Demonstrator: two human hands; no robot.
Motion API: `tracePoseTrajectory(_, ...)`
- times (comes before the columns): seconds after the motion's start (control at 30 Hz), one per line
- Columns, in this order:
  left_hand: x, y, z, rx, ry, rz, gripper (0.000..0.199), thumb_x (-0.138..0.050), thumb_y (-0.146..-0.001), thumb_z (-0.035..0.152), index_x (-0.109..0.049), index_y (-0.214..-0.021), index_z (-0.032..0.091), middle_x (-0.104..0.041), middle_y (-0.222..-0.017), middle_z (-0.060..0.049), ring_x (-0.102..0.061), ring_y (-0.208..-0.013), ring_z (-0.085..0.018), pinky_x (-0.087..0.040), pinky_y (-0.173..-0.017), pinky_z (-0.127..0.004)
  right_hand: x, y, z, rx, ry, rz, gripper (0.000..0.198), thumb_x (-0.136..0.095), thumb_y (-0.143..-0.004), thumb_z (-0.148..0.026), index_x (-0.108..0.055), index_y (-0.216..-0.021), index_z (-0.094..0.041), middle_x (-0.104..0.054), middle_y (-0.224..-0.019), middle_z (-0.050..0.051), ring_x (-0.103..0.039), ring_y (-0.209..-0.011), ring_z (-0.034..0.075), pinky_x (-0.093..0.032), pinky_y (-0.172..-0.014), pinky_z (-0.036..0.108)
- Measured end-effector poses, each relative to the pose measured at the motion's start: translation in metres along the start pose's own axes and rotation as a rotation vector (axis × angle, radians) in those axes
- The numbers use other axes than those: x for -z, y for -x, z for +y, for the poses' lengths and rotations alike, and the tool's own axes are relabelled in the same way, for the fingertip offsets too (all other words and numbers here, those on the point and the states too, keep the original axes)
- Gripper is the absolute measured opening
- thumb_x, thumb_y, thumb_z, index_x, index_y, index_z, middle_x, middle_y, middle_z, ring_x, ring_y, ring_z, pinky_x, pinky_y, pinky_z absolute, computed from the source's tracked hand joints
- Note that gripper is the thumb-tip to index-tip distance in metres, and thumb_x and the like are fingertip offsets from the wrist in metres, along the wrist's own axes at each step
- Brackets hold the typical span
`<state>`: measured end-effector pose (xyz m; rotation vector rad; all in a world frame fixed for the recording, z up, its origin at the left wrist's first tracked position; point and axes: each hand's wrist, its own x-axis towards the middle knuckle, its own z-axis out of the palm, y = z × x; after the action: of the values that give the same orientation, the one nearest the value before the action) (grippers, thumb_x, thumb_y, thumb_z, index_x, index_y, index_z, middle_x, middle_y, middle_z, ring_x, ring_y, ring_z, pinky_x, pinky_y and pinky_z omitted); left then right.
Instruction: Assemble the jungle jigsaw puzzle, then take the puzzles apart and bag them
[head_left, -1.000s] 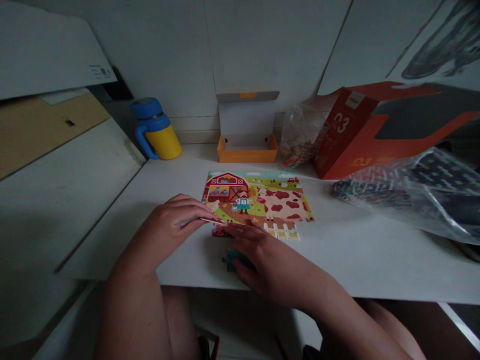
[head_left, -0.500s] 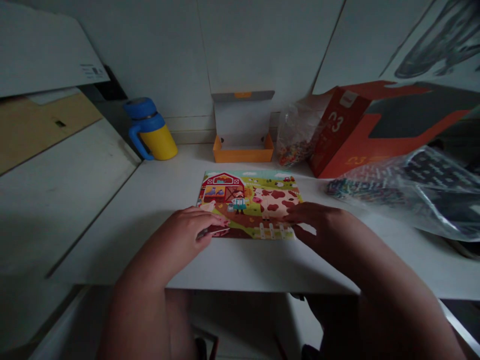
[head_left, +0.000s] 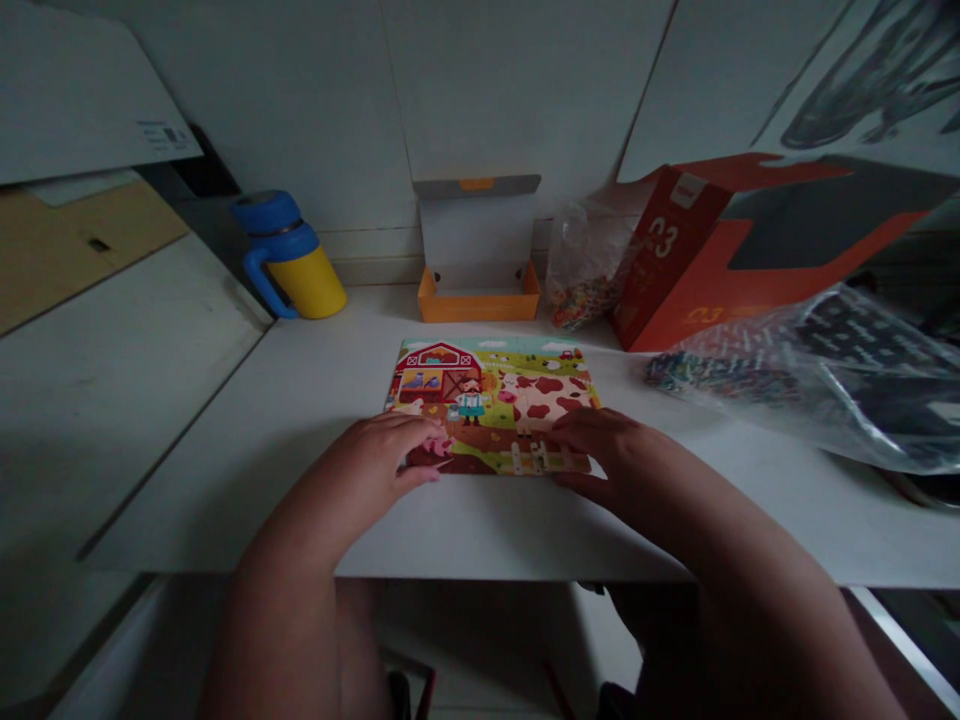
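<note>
Farm-scene jigsaw puzzle (head_left: 491, 400), lying flat between the near and back edges of the white tabletop (head_left: 480, 530); my left hand (head_left: 375, 460) is at its near left corner, thumb and fingers apart, a thin pale edge (head_left: 444, 464) showing between them, though I cannot tell whether they pinch a piece; my right hand (head_left: 611, 445) is at its near right corner, thumb spread from the fingers, fingertips over the print. The step in hand appears to be aligning the near row; the next move would call for light, even pressure, dragging no piece askew. Outward: an open orange carton (head_left: 478, 308) stands at the tabletop's back edge; a blue-and-yellow mug (head_left: 307, 285), near the back left corner; a clear bag of coloured bits (head_left: 577, 300), beside a red box (head_left: 660, 265), towards the back right; a larger clear bag (head_left: 810, 375) lies in front of that box, well apart from my work; my own hands obstruct most, hiding parts of both near corners.
</note>
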<state>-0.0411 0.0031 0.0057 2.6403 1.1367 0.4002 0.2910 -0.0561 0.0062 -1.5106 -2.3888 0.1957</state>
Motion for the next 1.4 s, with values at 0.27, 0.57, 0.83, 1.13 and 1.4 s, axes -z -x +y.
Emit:
tracePoseTrajectory(0.27,0.001,-0.003,0.017,0.025,-0.046,0.035,0.03,-0.075,-0.087,0.016,-0.072,-0.116,0.023,-0.079,-0.12,-0.008,-0.074,-0.107,-0.027,-0.06,-0.099,-0.045,0.005,-0.002,-0.004,-0.061,0.035,-0.05,0.035,-0.077,-0.089,-0.024,-0.076,-0.124,-0.025,-0.081,-0.114,0.008,-0.078,-0.094,0.026,-0.064,-0.083,0.041)
tracePoseTrajectory(0.57,0.0,-0.008,0.022,-0.037,-0.081,0.078,0.019,-0.065,-0.092,0.015,-0.074,-0.107,0.023,-0.08,-0.114,-0.006,-0.075,-0.103,-0.025,-0.061,-0.099,-0.044,0.003,0.002,-0.005,-0.041,0.076,-0.012,0.05,-0.074,-0.086,-0.023,-0.068,-0.136,-0.022,-0.08,-0.117,0.011,-0.078,-0.091,0.027,-0.064,-0.08,0.042)
tracePoseTrajectory(0.83,-0.008,-0.014,0.019,-0.104,-0.198,0.179,0.035,-0.058,-0.093,0.007,-0.075,-0.12,0.021,-0.08,-0.118,-0.008,-0.076,-0.106,-0.025,-0.063,-0.101,-0.045,0.0,-0.001,-0.007,-0.027,0.107,0.055,0.038,-0.061,-0.095,-0.025,-0.07,-0.131,-0.017,-0.08,-0.115,0.017,-0.079,-0.091,0.03,-0.064,-0.08,0.045)
tracePoseTrajectory(1.13,-0.009,-0.014,0.025,-0.132,-0.128,0.075,0.037,-0.06,-0.093,0.006,-0.075,-0.122,0.023,-0.078,-0.122,-0.006,-0.071,-0.117,-0.027,-0.057,-0.109,-0.051,-0.006,-0.007,0.005,0.062,0.047,0.036,0.035,-0.057,-0.103,-0.016,-0.072,-0.133,-0.024,-0.079,-0.119,0.011,-0.077,-0.103,0.026,-0.064,-0.089,0.042)
tracePoseTrajectory(1.4,-0.012,-0.016,0.026,-0.144,-0.118,0.102,0.035,-0.059,-0.096,0.007,-0.073,-0.124,0.021,-0.077,-0.124,-0.008,-0.07,-0.118,-0.027,-0.058,-0.109,-0.051,0.003,-0.01,0.0,0.108,-0.004,0.068,0.042,-0.059,-0.099,-0.009,-0.078,-0.13,-0.029,-0.081,-0.117,0.006,-0.078,-0.101,0.023,-0.065,-0.093,0.042)
